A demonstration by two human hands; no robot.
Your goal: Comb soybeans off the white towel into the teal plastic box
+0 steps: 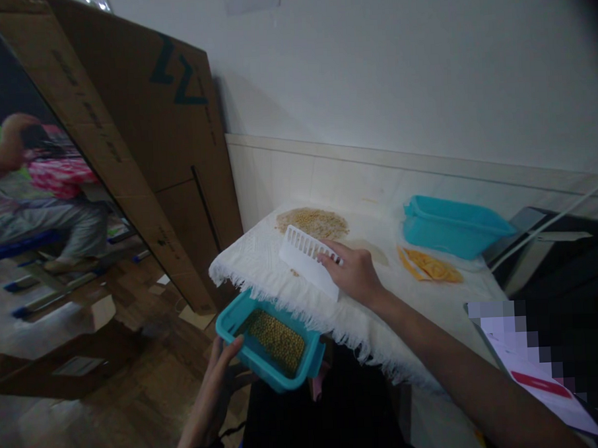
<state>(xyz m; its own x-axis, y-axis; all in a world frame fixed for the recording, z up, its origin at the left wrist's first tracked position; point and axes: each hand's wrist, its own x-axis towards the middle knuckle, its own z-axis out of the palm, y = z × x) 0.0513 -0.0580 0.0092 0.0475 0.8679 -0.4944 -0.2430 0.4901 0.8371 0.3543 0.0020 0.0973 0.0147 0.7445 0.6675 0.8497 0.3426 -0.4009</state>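
The tub (258,369) sits below the cloth (253,256)'s near fringe, the left grip (223,367) closed on its near-left side, thumb over the rim. The beans (276,340) probably make it weighty and shifting; rim plus underside suits best. The right grip (351,269) is closed on the scraper (307,264)'s slotted edge, over the cloth; it looks light, stiff, smooth, and the slots should aid purchase.

No word or number can be read. The tall cardboard box (141,138) bears an angular teal mark (191,90) near its upper right corner and indistinct dark print (86,104) along its side; the low carton's pale label (79,365) is illegible.
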